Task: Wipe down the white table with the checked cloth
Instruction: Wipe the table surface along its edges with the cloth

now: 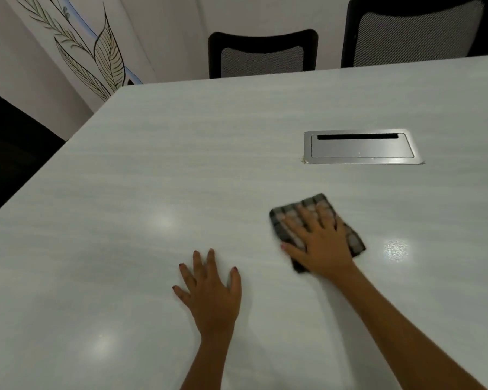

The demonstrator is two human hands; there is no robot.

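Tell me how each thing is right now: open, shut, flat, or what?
Cloth, lying flat on the table, under the right hand.
Right hand, fingers straight, pressing on the cloth.
Left hand, flat on the table, fingers spread, holding nothing.
Table, shiny, with bright spots of reflected light.
Hatch, lid shut, dark slot along its far edge.
Chairs, empty, standing at the table's far edge.

A single head-worn wide-angle view looks forward and down, close over the white table (pixel 181 164); chairs (pixel 262 56) beyond.
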